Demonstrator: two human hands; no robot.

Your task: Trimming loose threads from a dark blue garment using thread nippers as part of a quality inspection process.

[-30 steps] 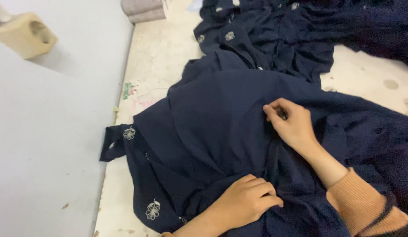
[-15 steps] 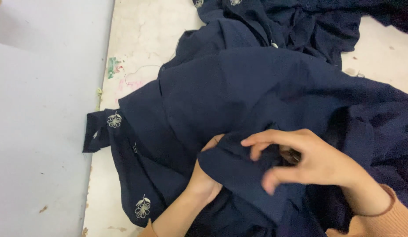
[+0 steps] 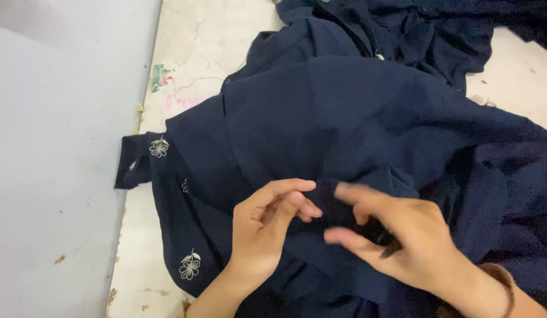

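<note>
Both hands meet on the navy garment (image 3: 344,118) spread over the worn white table (image 3: 214,47): the left hand (image 3: 267,227) pinches a fold, the blurred right hand (image 3: 397,235) curls loosely beside it, grip unclear, seemingly bunching cloth for inspection.

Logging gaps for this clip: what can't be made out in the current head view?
- Right hand: fingers motion-blurred; grip on the navy fabric unclear.
- Dark item at the right fingers: too blurred to identify.
- Left hand: fingertips curl into a fold; what they pinch is hidden.
- Fabric: cut off by top and right edges.
- Table: mostly covered by fabric.
</note>
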